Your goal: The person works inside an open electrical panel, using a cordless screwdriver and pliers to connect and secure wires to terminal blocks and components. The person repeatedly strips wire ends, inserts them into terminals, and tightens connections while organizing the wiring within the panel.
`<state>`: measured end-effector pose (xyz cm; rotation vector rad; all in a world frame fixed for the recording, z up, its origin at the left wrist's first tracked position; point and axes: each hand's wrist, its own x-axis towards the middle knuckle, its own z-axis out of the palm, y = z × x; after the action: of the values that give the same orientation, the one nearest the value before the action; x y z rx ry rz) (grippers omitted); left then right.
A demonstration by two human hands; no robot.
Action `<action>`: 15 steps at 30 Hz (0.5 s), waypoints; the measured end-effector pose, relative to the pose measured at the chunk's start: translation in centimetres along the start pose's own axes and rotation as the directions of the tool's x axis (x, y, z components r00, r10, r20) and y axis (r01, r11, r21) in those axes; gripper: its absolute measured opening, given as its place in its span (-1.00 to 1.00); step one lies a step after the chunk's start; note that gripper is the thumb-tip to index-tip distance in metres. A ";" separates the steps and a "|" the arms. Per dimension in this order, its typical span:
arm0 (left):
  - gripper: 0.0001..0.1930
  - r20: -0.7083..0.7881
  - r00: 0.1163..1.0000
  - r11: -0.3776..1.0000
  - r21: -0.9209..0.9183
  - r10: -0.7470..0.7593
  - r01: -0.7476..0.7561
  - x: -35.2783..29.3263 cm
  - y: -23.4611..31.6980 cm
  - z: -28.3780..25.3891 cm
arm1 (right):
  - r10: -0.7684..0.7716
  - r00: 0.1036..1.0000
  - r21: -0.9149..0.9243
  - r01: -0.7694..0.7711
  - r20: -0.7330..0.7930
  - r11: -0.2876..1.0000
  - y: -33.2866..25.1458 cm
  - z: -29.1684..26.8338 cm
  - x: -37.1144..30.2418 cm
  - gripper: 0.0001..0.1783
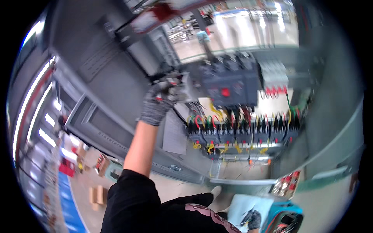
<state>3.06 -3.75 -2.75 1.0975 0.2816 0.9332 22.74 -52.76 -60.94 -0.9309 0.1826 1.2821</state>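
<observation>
My left hand, in a grey knit glove, reaches up inside an open grey electrical cabinet. Its fingers are curled beside a black cable run, left of a large dark breaker with a red button. What they hold is blurred and cannot be made out. Low at the right, my right hand, in a dark glove, is closed around something thin and dark above a light blue cloth. A teal-edged tool bag lies beside it.
A row of small breakers with coloured wires runs below the large one. White breakers sit to its right. The cabinet's lower frame crosses before my legs. Cardboard boxes stand on the floor at left.
</observation>
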 end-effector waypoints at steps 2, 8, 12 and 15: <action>-0.57 0.060 0.998 0.986 -0.164 -0.013 0.023 1.3 0.0 -1.8 | -0.038 0.996 0.132 0.027 0.086 0.991 -3.8 4.7 0.7 -0.79; -0.73 -0.063 0.997 0.996 0.082 0.047 -0.041 -0.7 1.0 -0.9 | 0.100 0.987 0.035 -0.105 0.127 0.994 -7.9 15.9 -3.0 -0.74; -0.79 -0.110 0.975 0.973 0.149 0.194 -0.176 0.4 0.1 -1.3 | 0.101 0.995 -0.331 -0.094 0.003 0.939 -11.1 17.3 -3.8 -0.68; -0.78 -0.074 0.987 0.990 0.044 0.140 -0.137 -0.1 -0.4 -2.2 | 0.075 0.991 -0.735 0.028 0.107 0.678 -12.6 17.9 -4.4 -0.56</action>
<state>1.84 -2.45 -4.13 1.1296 0.2905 1.0995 25.74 -43.76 -40.76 -1.5296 -0.4792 1.4567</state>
